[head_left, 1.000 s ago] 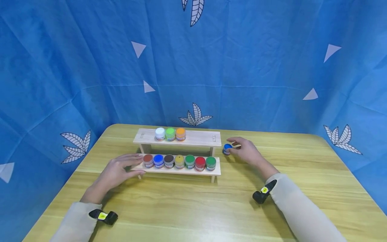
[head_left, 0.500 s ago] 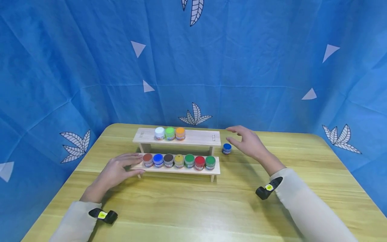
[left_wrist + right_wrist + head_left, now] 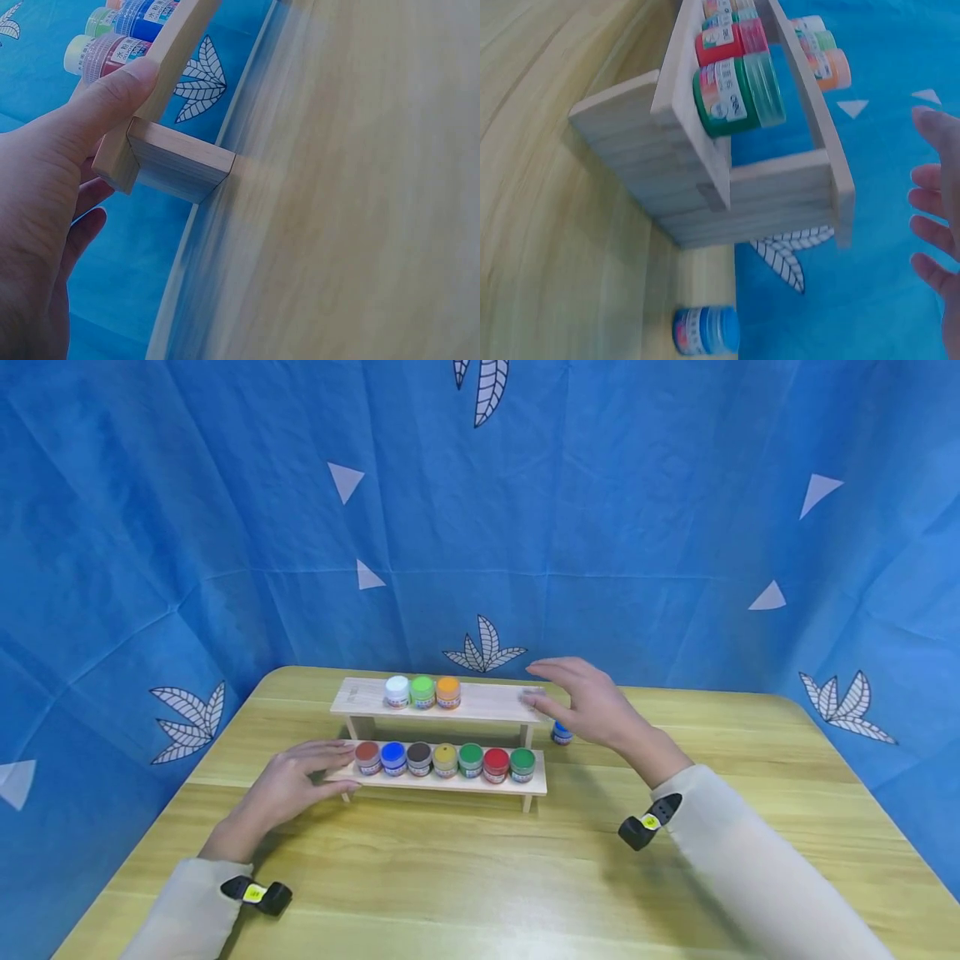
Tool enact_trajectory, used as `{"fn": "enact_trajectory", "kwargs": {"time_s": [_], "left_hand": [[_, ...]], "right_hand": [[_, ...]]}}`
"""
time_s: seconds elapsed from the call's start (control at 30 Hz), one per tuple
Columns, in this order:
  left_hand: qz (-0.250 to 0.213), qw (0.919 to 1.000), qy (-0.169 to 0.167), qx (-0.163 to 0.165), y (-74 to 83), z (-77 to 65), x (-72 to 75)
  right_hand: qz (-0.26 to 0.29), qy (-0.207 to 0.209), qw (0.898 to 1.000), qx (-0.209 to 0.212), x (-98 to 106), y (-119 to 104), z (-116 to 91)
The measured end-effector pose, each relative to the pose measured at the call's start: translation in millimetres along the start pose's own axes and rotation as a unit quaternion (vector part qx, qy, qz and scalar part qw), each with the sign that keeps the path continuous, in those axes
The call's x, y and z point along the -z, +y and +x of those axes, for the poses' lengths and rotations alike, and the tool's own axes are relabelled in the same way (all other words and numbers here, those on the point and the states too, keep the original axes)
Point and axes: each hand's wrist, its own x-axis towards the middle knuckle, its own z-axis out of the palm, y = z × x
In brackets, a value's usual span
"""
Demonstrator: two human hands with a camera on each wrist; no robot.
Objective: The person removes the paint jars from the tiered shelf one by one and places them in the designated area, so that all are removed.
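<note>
While the left hand (image 3: pixel 288 783) is gripping the rack (image 3: pixel 491 703) left of frame centre, the right hand (image 3: pixel 588 702), thumb wide from fingers, is hovering right of centre, partly hiding one blue jar (image 3: pixel 561 735).

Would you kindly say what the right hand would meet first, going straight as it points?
Probably the orange jar on the upper shelf, though the right hand may pass above it; depth is unclear.

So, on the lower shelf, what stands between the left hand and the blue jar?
In the head view, only the reddish-brown jar stands between the left hand and the blue jar.
</note>
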Motion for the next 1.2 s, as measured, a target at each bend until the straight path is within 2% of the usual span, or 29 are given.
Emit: {"fn": "enact_trajectory", "kwargs": {"time_s": [0.4,0.8,1.1,1.2], "left_hand": [[0.0,1.0,-0.003,0.001,-1.2,0.0,-0.8],[-0.005,0.9997,-0.014,0.02,0.4,-0.5,0.5],[-0.007,0.9994,-0.02,0.028,1.6,-0.6,1.2],[-0.006,0.9997,-0.015,0.019,0.8,0.2,1.1]], "right_hand": [[-0.051,-0.042,0.996,0.057,-9.4,-25.9,24.7],[-0.069,-0.041,0.992,0.099,-25.8,-44.0,46.8],[-0.094,-0.079,0.989,0.079,-37.6,-56.5,62.1],[-0.097,-0.086,0.988,0.08,-40.6,-60.4,67.1]]}}
